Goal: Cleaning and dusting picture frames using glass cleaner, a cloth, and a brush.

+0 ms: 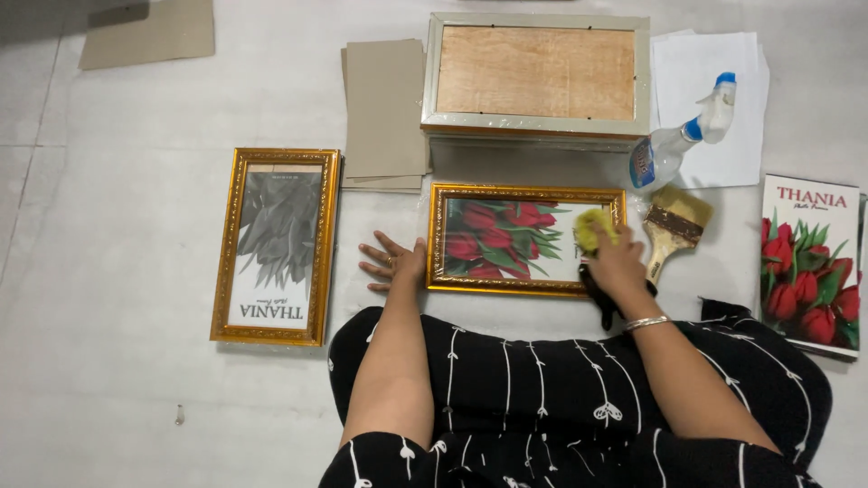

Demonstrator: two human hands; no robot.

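Pale grey floor (pixel 136 389) fills the view, and everything lies flat on it in front of a seated person in a black dress with white line patterns.

At the centre lies a gold frame (pixel 526 239) holding a picture of red tulips, its long side running left to right, just beyond the person's knees. The right hand (pixel 617 264) rests on the frame's right end, fingers curled closed around a yellow cloth (pixel 595 229) that presses on the glass near the upper right corner; a silver bangle sits on that wrist. The left hand (pixel 394 263) lies open and flat on the floor, fingers spread, its edge touching the frame's left side; it grips nothing.

Just right of the frame lies a wide brush (pixel 675 224) with a wooden handle, its bristles pointing away from the person. Above the brush a clear spray bottle (pixel 683 140) with a blue-and-white nozzle lies tilted on white paper sheets (pixel 701 68). Behind the frame stands a stack of frames (pixel 535 77), the top one face down with a wooden backing showing inside a pale rim. Left of that stack lie grey cardboard sheets (pixel 384 113), and another cardboard piece (pixel 149 34) sits near the top left corner. Well to the left lies a second gold frame (pixel 276 246), upright in format, with a grey leaf print. At the far right edge lies a tulip print (pixel 809 262), unframed.
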